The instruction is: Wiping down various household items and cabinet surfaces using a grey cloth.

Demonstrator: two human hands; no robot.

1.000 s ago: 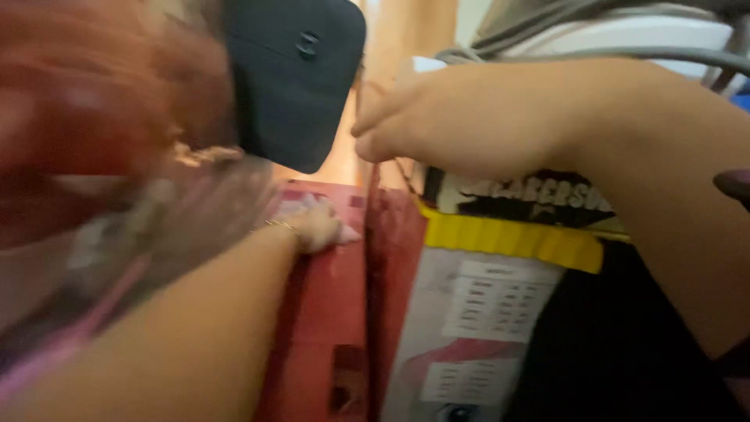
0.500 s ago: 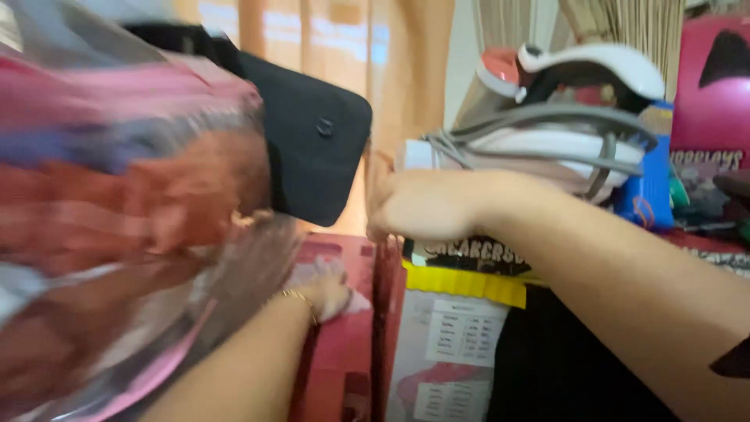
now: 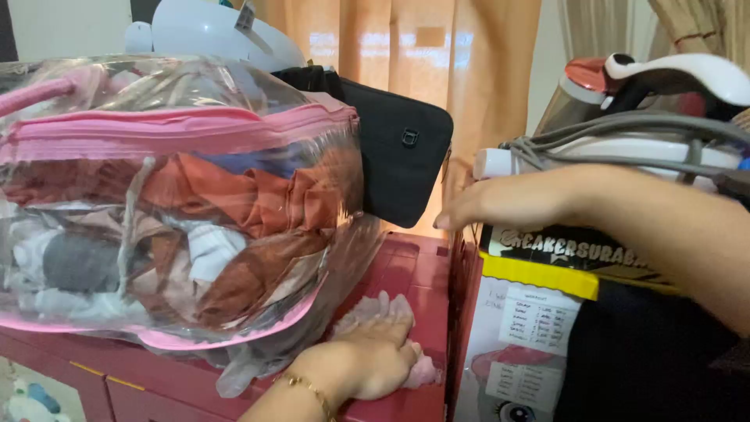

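My left hand (image 3: 367,363) presses a pale crumpled cloth (image 3: 373,312) flat on the top of a red plastic cabinet (image 3: 410,270). It wears a thin gold bracelet at the wrist. My right hand (image 3: 500,202) rests with fingers together on the upper edge of a cardboard box (image 3: 539,305) with a yellow band, beside the cabinet. It holds nothing that I can see. A clear storage bag with pink trim (image 3: 168,203), stuffed with folded clothes, lies on the cabinet just left of my left hand.
A black pouch (image 3: 398,152) leans behind the bag. A clothes iron with a grey cord (image 3: 648,117) sits on the box. Orange curtains (image 3: 469,62) hang at the back. A white plastic object (image 3: 211,31) stands behind the bag.
The view has swung left and up and sharpened, so the clothes bag now shows whole. My left hand has slid nearer along the cabinet top with the cloth. My right hand stays on the box edge.
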